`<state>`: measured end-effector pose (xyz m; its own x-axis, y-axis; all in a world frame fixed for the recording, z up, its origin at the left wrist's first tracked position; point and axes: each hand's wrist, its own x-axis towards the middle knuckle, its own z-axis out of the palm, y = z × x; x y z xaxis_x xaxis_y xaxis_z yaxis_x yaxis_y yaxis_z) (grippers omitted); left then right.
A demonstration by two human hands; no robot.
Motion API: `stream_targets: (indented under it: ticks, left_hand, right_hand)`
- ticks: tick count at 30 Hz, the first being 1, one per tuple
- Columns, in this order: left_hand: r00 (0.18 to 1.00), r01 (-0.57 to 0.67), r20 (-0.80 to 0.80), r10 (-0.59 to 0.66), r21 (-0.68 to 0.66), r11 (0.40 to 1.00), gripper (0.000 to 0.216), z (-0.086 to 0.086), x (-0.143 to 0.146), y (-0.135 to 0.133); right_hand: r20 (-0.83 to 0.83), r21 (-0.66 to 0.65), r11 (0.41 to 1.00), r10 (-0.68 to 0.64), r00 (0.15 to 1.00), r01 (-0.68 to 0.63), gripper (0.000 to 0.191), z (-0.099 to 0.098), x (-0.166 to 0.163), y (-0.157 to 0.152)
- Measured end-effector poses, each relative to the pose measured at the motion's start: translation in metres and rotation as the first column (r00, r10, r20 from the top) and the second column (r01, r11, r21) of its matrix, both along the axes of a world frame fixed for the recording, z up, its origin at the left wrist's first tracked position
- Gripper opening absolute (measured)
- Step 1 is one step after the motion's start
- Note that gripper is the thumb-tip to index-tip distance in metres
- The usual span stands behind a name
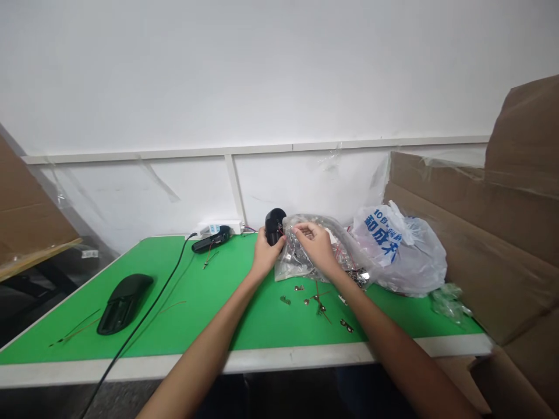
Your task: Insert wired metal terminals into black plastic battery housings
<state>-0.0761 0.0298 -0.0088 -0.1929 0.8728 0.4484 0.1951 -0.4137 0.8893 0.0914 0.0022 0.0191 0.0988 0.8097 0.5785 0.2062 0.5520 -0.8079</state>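
My left hand [264,254] is closed around a small black rounded plastic part [275,224] at the far side of the green table [209,314]. My right hand [315,245] is beside it, fingers curled in a pinch at the top of a clear plastic bag of small metal parts and wires [297,259]. What the fingertips pinch is too small to make out. Several loose metal pieces [317,301] lie on the green surface just in front of the bag.
A white printed plastic bag [399,247] sits right of the clear bag, with large cardboard boxes [493,233] behind it. A black oblong shell [123,302] and a black cable [148,314] lie at left. Another black part [212,238] and a white power strip [218,227] are by the wall.
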Motion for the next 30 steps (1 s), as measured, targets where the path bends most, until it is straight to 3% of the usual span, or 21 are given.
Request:
stream_targets:
  ticks: [5, 10, 18, 30]
  left_hand:
    - [0.996, 0.061, -0.066, -0.056, 0.069, 0.996, 0.042, 0.000, 0.004, -0.002]
    - [0.984, 0.108, -0.151, -0.090, 0.120, 0.987, 0.048, 0.002, 0.006, -0.010]
    - [0.970, 0.103, -0.238, -0.058, 0.182, 0.978, 0.049, 0.001, 0.009, -0.013]
    - [0.951, 0.112, -0.303, -0.068, 0.130, 0.985, 0.051, 0.004, 0.008, -0.020]
  right_hand:
    - [0.165, 0.100, 0.994, -0.066, 0.984, 0.050, 0.017, -0.006, -0.003, -0.003]
    - [0.242, 0.083, 0.994, -0.094, 0.966, 0.076, 0.011, -0.010, -0.010, -0.007]
    - [0.216, 0.079, 0.990, -0.132, 0.967, 0.118, 0.009, -0.014, -0.014, -0.006]
    - [0.302, 0.143, 0.976, -0.198, 0.932, 0.161, 0.011, -0.015, -0.017, -0.012]
